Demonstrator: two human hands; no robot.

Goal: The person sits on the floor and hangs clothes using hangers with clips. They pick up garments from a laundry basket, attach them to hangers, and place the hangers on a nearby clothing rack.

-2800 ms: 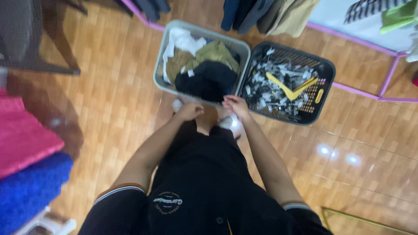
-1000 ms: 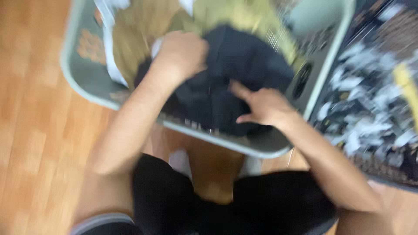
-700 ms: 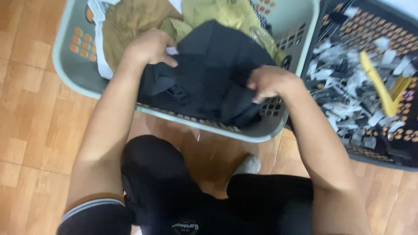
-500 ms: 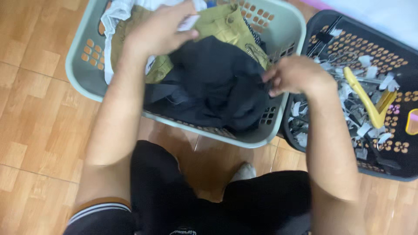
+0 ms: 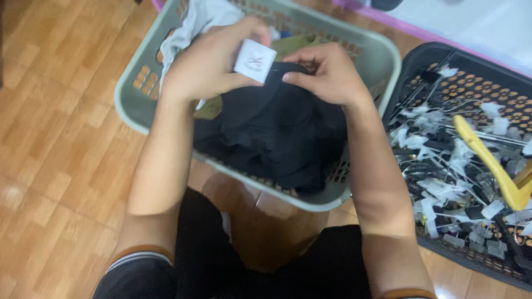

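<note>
My left hand [image 5: 213, 61] holds a small white square tag [image 5: 254, 57] between thumb and fingers, above a pale green laundry basket [image 5: 138, 88]. My right hand [image 5: 327, 75] pinches the edge of a black garment [image 5: 271, 138] just right of the tag. The black garment lies on top of the basket's contents and drapes toward its near rim. Olive and white clothes show beneath and behind my hands.
A black perforated basket [image 5: 421, 66] on the right holds several black hangers with white tags and a yellow hanger [image 5: 490, 163]. Wooden floor [image 5: 61, 138] lies to the left. My black shorts and knees are at the bottom.
My hands have left the black garment's sides and come together at the basket's far side. The left hand now holds up a white tag, and the right hand has moved in beside it.
</note>
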